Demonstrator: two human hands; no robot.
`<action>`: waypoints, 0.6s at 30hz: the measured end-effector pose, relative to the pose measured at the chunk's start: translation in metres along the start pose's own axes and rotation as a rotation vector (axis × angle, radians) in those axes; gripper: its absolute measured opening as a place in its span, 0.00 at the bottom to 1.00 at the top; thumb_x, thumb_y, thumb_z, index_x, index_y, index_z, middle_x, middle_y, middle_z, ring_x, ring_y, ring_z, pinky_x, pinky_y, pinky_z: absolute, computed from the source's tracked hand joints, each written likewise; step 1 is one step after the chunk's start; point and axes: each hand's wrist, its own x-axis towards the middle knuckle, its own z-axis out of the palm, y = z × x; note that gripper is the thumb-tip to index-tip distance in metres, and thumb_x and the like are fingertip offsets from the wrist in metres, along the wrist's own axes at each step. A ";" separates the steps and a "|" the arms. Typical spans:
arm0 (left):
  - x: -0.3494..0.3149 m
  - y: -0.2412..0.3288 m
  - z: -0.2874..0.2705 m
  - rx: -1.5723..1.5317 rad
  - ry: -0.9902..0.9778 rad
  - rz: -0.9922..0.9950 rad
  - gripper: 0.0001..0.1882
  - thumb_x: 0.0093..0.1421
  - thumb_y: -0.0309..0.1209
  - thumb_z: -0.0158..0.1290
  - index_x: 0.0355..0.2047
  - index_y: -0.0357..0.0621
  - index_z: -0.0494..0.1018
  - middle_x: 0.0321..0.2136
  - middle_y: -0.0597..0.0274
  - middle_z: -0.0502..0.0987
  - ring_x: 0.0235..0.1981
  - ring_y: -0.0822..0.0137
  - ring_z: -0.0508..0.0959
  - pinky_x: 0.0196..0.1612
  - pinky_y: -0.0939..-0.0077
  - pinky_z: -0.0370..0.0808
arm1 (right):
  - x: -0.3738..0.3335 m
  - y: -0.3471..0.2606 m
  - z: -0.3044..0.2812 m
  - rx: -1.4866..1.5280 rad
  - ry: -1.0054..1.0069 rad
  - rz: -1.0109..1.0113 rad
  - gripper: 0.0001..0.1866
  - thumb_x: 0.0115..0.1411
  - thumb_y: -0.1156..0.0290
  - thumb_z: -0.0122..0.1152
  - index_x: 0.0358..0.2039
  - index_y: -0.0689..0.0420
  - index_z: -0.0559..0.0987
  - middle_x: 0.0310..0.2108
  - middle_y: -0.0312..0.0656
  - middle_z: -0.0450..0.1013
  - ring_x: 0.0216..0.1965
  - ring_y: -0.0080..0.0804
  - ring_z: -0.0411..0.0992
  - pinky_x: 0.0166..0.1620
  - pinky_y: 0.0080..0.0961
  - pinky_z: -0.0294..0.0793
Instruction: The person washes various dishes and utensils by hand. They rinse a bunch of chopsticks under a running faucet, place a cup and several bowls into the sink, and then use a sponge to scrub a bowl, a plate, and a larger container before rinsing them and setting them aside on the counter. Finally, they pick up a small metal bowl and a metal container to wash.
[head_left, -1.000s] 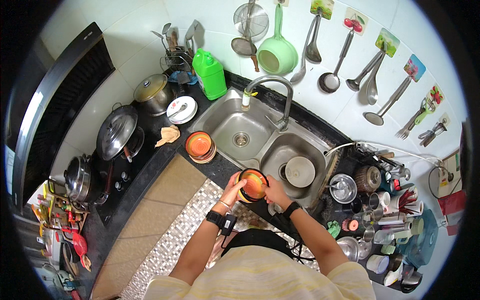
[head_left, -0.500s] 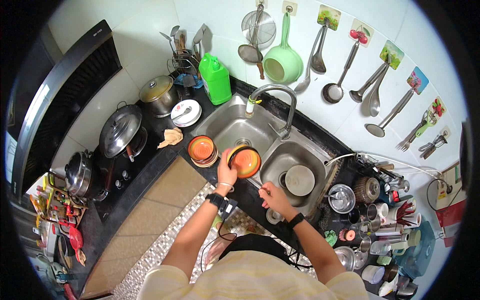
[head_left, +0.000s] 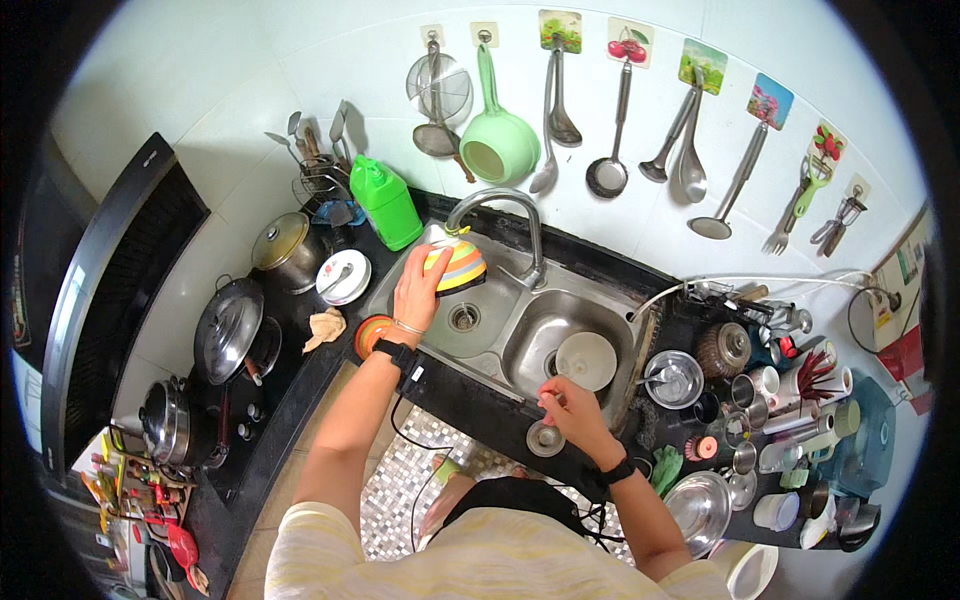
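My left hand (head_left: 414, 292) grips a striped orange, yellow and grey bowl (head_left: 462, 268) over the left basin (head_left: 485, 333) of the steel sink. The bowl is tipped with its outer side showing, close under the tap (head_left: 535, 235). Beside my left wrist, orange bowls (head_left: 371, 334) sit on the counter, partly covered by my arm. My right hand (head_left: 580, 418) is closed over the counter's front edge; what its fingers hold, if anything, is hidden. Just left of it lies a round metal sink strainer (head_left: 545, 438). A pale bowl (head_left: 586, 361) rests in the right basin.
A green jug (head_left: 386, 203) stands behind the sink's left end. Small plates (head_left: 343, 277) with a spoon, a cloth (head_left: 324, 330) and a lidded wok (head_left: 229, 330) are to the left. A metal bowl (head_left: 673, 379), mugs and jars crowd the right counter. Ladles and a green pan (head_left: 499, 147) hang above.
My left hand has carried the striped bowl from the sink's front edge up under the tap and turned its outside into view. My right hand stays closed near the strainer. The view has swung right.
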 end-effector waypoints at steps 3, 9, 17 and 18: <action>0.004 0.003 0.005 -0.005 0.009 0.040 0.40 0.34 0.12 0.49 0.52 0.55 0.64 0.46 0.54 0.64 0.49 0.51 0.67 0.46 0.64 0.70 | -0.004 -0.002 -0.007 -0.001 0.018 -0.023 0.06 0.58 0.72 0.52 0.34 0.61 0.71 0.24 0.38 0.72 0.19 0.21 0.71 0.23 0.17 0.67; 0.002 0.003 0.011 -0.010 0.045 0.099 0.36 0.39 0.13 0.47 0.51 0.55 0.65 0.46 0.52 0.64 0.50 0.50 0.67 0.48 0.63 0.69 | -0.009 -0.005 -0.015 -0.044 0.023 0.005 0.05 0.58 0.74 0.51 0.34 0.61 0.71 0.25 0.37 0.72 0.20 0.19 0.70 0.24 0.15 0.68; 0.001 0.004 0.012 -0.005 0.067 0.157 0.33 0.42 0.16 0.48 0.50 0.56 0.66 0.45 0.52 0.65 0.50 0.50 0.67 0.49 0.63 0.69 | -0.020 -0.002 -0.017 -0.024 0.043 0.087 0.05 0.58 0.74 0.51 0.33 0.61 0.71 0.25 0.36 0.71 0.20 0.18 0.70 0.25 0.14 0.69; 0.000 0.004 0.011 0.004 0.066 0.174 0.32 0.42 0.16 0.48 0.50 0.57 0.66 0.45 0.52 0.65 0.50 0.50 0.67 0.49 0.63 0.69 | -0.021 -0.001 -0.017 -0.034 0.054 0.070 0.05 0.58 0.74 0.51 0.33 0.62 0.71 0.23 0.36 0.72 0.19 0.19 0.70 0.23 0.15 0.68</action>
